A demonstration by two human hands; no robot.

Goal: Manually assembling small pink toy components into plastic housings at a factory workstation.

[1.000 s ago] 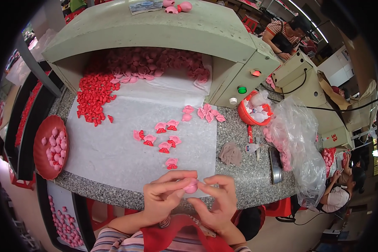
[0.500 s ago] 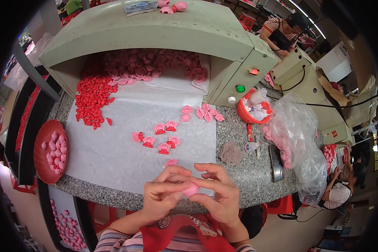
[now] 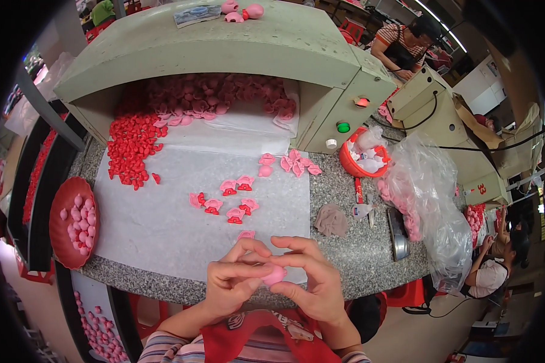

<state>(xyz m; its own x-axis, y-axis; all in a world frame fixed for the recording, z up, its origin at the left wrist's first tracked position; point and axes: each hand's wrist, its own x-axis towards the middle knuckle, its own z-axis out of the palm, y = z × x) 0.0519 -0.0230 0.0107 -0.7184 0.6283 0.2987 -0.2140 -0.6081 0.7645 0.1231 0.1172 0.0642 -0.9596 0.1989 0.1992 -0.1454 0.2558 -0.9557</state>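
Observation:
Between my two hands, just in front of the table's near edge, is a small rounded pink plastic piece (image 3: 275, 276). The fingertips and thumb of my left hand (image 3: 231, 277) pinch its left side. My right hand (image 3: 313, 277) grips it from the right with thumb and bent fingers, so part of it is hidden. Right beyond my fingers lies a pink part (image 3: 246, 234) on the white sheet (image 3: 157, 224). Farther up the sheet are several pink shell-like pieces with red feet (image 3: 235, 215), and past them a group of plain pink pieces (image 3: 295, 162).
A green-grey metal housing (image 3: 212, 54) arches over heaps of red parts (image 3: 133, 145) and pink parts (image 3: 218, 97). At the left stands a red bowl (image 3: 57, 227) of pink pieces. To the right are an orange basket (image 3: 349, 163), a cloth (image 3: 331, 220) and a plastic bag (image 3: 433, 199).
Both hands still hold the pink piece in nearly the same spot. My right thumb and fingers have shifted slightly to the left against it. The whole view has moved a little.

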